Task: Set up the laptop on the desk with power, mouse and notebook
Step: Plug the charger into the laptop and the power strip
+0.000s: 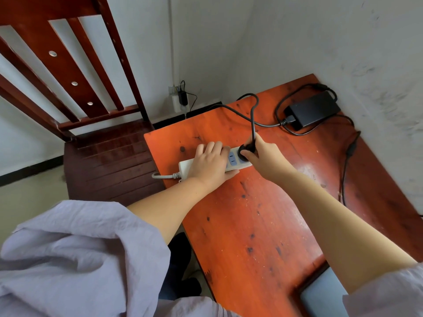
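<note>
L hand (209,164) clamps power strip (238,161); R hand (263,156) pinches plug (246,150); adapter (313,110) behind, chair (109,163) left.

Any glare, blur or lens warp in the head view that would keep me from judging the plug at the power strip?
Head view: wide-angle bending at the edges, chair slats and wall lines leaning; a glare patch on the desk right of the right hand; plug and power strip sharp, evenly lit, partly covered by the left hand.

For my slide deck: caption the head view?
Left hand steadies white power strip while right hand presses in black plug.
</note>
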{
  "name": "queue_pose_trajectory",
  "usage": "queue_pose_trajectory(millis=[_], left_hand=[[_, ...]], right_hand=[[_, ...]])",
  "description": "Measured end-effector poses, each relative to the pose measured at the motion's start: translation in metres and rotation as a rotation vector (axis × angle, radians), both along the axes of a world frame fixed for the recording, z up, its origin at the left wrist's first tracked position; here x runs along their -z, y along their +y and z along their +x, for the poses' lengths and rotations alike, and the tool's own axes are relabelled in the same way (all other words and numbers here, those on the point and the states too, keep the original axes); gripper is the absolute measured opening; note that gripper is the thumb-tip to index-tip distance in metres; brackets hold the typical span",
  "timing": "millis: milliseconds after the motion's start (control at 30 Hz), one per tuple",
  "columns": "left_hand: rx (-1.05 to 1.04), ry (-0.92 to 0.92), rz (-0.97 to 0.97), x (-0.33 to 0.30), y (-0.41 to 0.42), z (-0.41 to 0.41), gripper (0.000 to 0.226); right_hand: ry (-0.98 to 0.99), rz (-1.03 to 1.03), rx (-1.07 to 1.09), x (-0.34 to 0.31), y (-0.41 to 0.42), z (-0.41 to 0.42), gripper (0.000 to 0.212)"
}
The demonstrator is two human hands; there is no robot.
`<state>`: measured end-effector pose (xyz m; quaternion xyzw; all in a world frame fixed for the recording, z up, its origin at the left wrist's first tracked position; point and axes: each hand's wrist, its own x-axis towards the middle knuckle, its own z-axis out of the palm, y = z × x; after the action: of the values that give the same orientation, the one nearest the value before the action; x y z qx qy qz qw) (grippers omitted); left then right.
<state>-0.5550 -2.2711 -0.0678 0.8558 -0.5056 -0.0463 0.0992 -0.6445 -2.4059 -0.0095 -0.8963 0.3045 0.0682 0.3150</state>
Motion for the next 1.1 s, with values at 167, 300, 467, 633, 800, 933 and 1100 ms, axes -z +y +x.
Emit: queue_pose_trajectory(millis=[167,300,467,633,800,933,1100], left_hand=[[0.0,-0.003,-0.009,0.0,0.0,0.0,0.066],[0.003,-0.004,-0.02,-0.001,0.0,0.0,0.065],[0.003,0.025,0.014,-0.003,0.0,0.0,0.065],[-0.016,0.045,0.025,-0.017,0.006,-0.003,0.066],[0.218,-0.037,-0.138,-0.038,0.005,-0.022,0.044],[0.517,-0.029,-0.159,-0.054,-0.025,-0.064,0.041],[0.854,-0.024,-0.144,-0.065,-0.058,-0.143,0.044]], right_hand=[[-0.012,0.01,0.059,0.007,0.014,0.001,0.015],[-0.015,-0.001,0.086,0.007,0.019,0.0,0.016],[0.042,0.025,0.08,0.002,0.018,0.001,0.015],[-0.008,0.032,0.11,-0.006,0.011,-0.036,0.034],[-0.084,-0.09,0.339,-0.012,0.004,-0.124,0.036],[-0.052,-0.12,0.585,-0.012,0.021,-0.202,0.032],[-0.01,-0.111,0.914,-0.017,0.069,-0.289,0.026]])
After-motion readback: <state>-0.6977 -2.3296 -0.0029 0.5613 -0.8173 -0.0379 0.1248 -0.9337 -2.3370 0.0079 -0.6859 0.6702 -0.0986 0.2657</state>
